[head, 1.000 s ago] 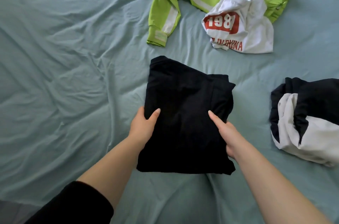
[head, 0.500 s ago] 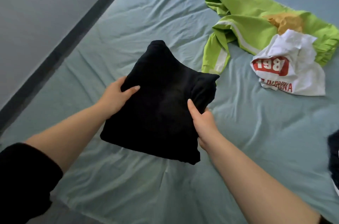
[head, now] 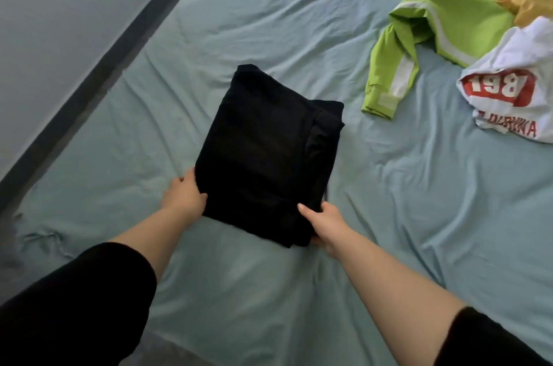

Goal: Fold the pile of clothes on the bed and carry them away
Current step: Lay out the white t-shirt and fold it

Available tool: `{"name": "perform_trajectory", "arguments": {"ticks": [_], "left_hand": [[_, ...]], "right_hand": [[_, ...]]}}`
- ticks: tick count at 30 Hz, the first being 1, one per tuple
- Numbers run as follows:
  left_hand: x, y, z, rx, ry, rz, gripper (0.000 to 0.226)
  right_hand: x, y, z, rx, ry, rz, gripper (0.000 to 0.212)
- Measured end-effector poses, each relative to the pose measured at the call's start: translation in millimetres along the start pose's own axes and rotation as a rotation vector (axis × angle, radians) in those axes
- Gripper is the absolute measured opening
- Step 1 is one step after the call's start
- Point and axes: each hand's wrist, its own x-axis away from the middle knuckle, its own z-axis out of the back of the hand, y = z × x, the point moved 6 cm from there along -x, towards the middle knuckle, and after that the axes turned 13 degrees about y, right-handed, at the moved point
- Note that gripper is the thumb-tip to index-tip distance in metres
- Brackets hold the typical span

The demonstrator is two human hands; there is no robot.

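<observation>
One black garment [head: 263, 150]: folded into a thick, roughly square bundle, plain dark cloth, with layered edges showing along its right side.
Where it is: between your two hands and stretching away from them, on the sheet. You cannot tell whether its near edge is lifted off the sheet.
Bed [head: 419, 216]: covered by a pale blue-green sheet, creased all around your grip. It carries the black bundle and a loose heap well off to the right of your hands.
Heap: a bright green jacket [head: 449, 15] with white stripes, one sleeve trailing toward the bundle without touching it. A crumpled white T-shirt [head: 514, 72] with red lettering lies partly on the jacket. A bit of yellow cloth [head: 529, 3] sits on the jacket just beyond the T-shirt.
Left hand [head: 184, 196]: you hold the bundle's near left edge, thumb against the cloth, fingers curled around the side and partly hidden.
Right hand [head: 324, 220]: you pinch the near right corner, thumb on top, the other fingers tucked underneath out of sight.
Arms: both reach forward, forearms bare, black sleeves [head: 74, 305] pushed up.
Beyond your left hand: a dark strip [head: 104, 72] runs along the bed's edge, with a grey surface [head: 59, 6] past it.
</observation>
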Motion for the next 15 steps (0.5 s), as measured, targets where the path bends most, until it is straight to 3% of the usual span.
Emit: {"name": "perform_trajectory", "arguments": {"ticks": [2, 4, 7, 10, 12, 15], "left_hand": [[19, 30, 8, -0.050, 0.094, 0.017, 0.067], [51, 84, 6, -0.002, 0.144, -0.137, 0.072], [108, 176, -18, 0.069, 0.074, -0.462, 0.075], [142, 260, -55, 0.069, -0.033, -0.605, 0.088], [157, 310, -80, 0.117, -0.172, -0.503, 0.101], [177, 362, -115, 0.184, -0.391, -0.173, 0.129]], "right_hand": [[1, -5, 6, 0.055, 0.006, 0.038, 0.022], [0, -9, 26, 0.081, 0.011, 0.062, 0.014], [-11, -17, 95, 0.103, 0.160, 0.074, 0.016], [-23, -28, 184, 0.156, 0.348, 0.114, 0.017], [-32, -35, 238, 0.261, 0.462, 0.172, 0.010], [-47, -48, 302, 0.573, 0.574, 0.291, 0.010]]}}
